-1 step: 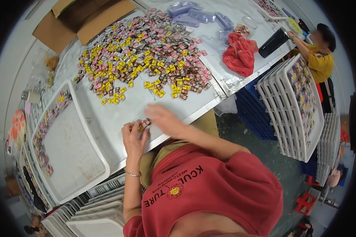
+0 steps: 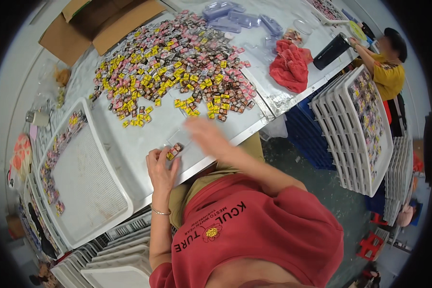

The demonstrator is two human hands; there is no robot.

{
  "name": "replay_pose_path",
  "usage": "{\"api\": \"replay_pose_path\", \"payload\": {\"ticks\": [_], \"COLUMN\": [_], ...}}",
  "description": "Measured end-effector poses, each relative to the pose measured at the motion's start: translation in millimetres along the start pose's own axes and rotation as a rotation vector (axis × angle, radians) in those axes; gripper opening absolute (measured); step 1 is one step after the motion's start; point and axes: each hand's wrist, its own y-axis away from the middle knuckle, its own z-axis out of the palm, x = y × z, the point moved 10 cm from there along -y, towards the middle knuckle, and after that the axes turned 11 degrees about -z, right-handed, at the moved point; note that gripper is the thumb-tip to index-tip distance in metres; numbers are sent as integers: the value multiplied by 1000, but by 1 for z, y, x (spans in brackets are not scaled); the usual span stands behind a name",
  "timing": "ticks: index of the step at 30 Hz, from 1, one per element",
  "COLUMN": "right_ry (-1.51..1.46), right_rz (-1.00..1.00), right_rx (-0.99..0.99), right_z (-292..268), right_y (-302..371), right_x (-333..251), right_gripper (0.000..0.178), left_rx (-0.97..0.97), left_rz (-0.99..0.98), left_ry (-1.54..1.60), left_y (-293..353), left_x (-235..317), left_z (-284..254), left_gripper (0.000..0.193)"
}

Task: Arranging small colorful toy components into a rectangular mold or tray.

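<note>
My left hand rests at the table's near edge, its fingers curled around a short group of small wrapped pieces in brown, yellow and pink. A faint, clear flat item lies just beyond that group. To the right, my right hand is over the table between the group and the big pile, blurred by motion, so its fingers cannot be read. The loose pile of small wrapped pieces, yellow, pink, brown and silver, spreads across the table ahead.
A white mesh tray with pieces along its far-left side stands at left. Beyond the pile are a cardboard box and clear plastic boxes. At right: a red cloth, black tumbler, stacked trays and a person in yellow.
My right hand has moved a little right and away from the group of pieces, uncovering more of it and the clear item. The left hand stays put.
</note>
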Motion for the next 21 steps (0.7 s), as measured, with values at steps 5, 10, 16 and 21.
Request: {"api": "replay_pose_path", "payload": {"ticks": [5, 10, 16, 21], "right_ry": [432, 431, 402, 564], "right_rz": [458, 355, 356, 343], "right_rx": [-108, -136, 49, -173], "right_z": [-128, -116, -116, -65], "right_y": [19, 30, 25, 22], "right_x": [130, 155, 139, 119], "right_gripper": [18, 16, 27, 76], "left_rx": [21, 54, 148, 219], "left_rz": [84, 89, -12, 79], "left_ry": [-63, -86, 30, 119], "left_y": [-6, -14, -15, -58], "left_x": [20, 4, -12, 5], "left_z": [0, 5, -19, -16], "left_gripper": [39, 40, 30, 19]}}
